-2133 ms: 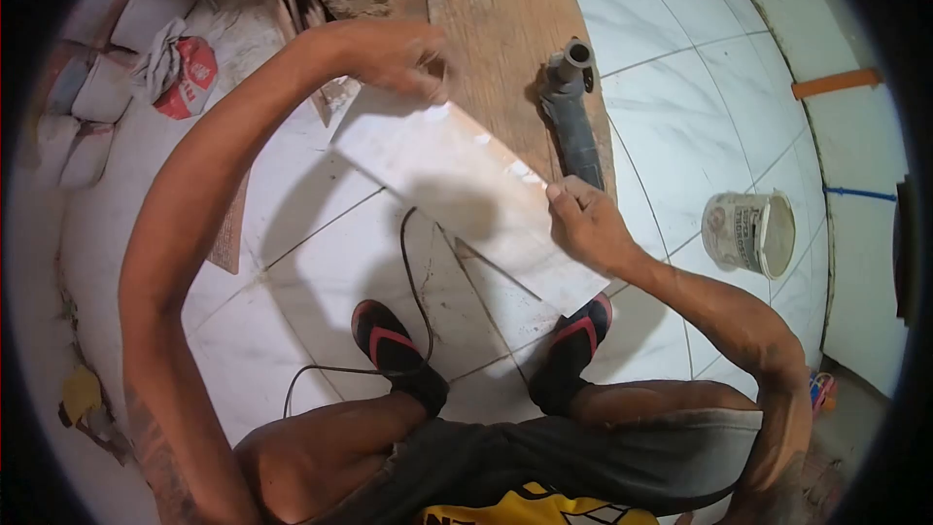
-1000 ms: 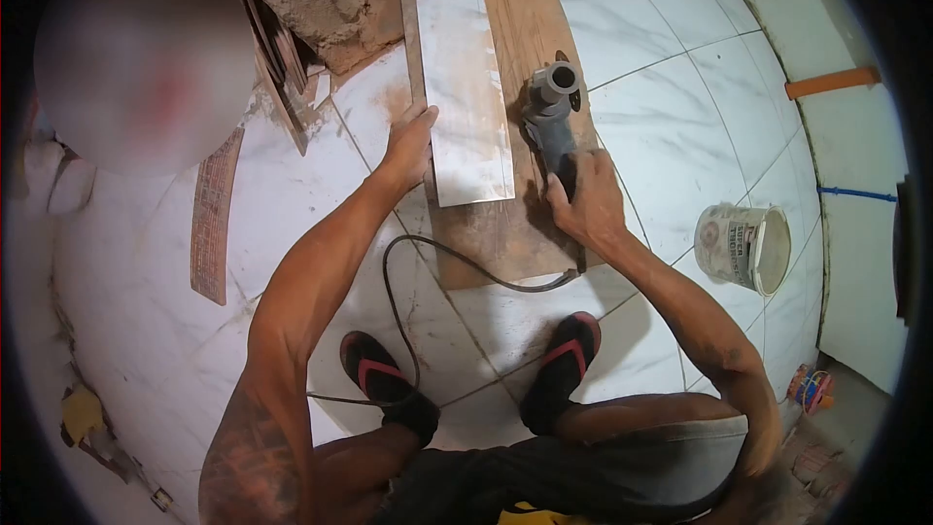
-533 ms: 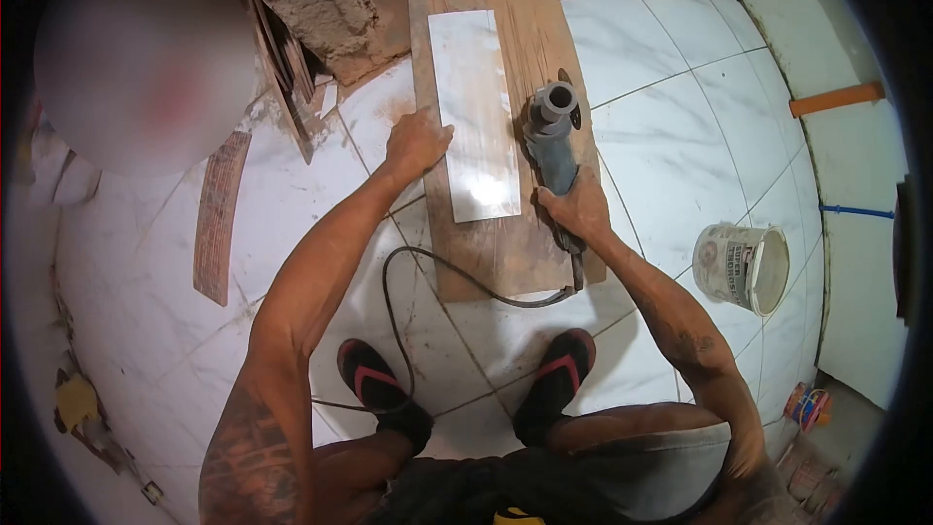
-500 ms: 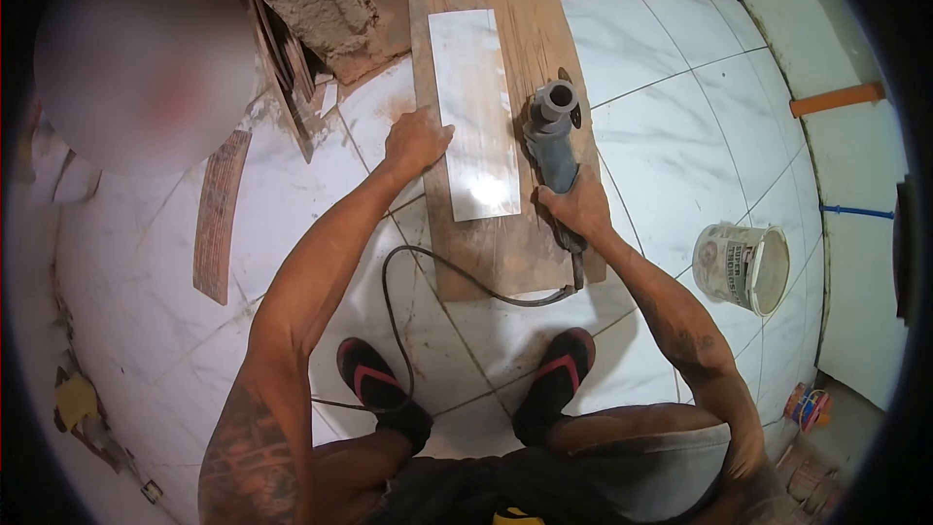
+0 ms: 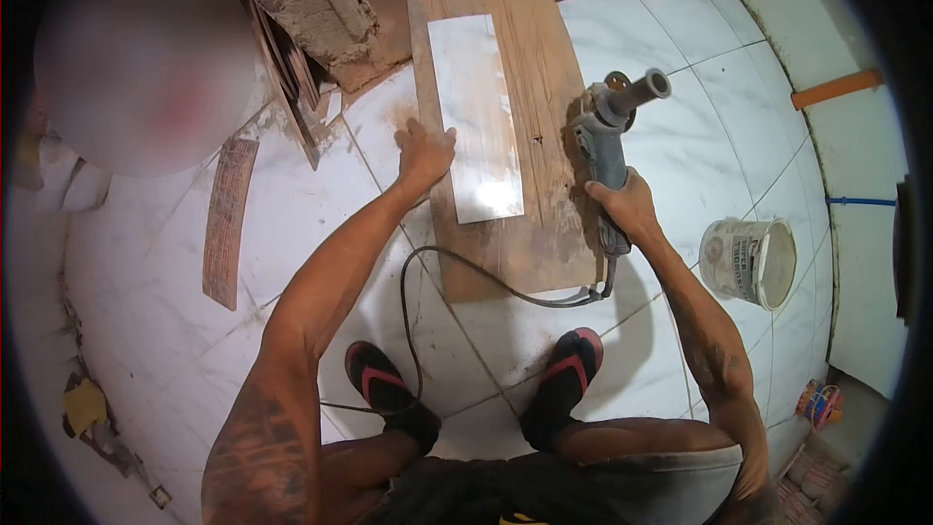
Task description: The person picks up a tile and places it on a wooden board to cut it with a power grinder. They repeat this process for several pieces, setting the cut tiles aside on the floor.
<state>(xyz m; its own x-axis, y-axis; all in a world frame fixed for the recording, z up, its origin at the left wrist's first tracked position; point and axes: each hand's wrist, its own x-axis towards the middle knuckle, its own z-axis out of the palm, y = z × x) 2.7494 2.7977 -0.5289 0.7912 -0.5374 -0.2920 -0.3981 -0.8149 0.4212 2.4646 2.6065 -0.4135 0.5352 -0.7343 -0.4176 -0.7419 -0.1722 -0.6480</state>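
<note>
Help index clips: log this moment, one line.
left hand: at edge of white tile | right hand: holding corded power tool | tile: on wooden board

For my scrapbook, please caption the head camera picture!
Left hand at tile on wooden board; right hand grips power tool.

Upper-left background is masked by round blur (image 5: 146, 58). Part of grinder (image 5: 606, 154) is covered by right hand (image 5: 627, 204), fingertips mostly hidden. Cord (image 5: 406, 306) is lost behind left arm (image 5: 316, 306). Lettering on bucket (image 5: 721, 258) is too small to be read. Yellow garment (image 5: 520, 519) is cut off by bottom edge.
</note>
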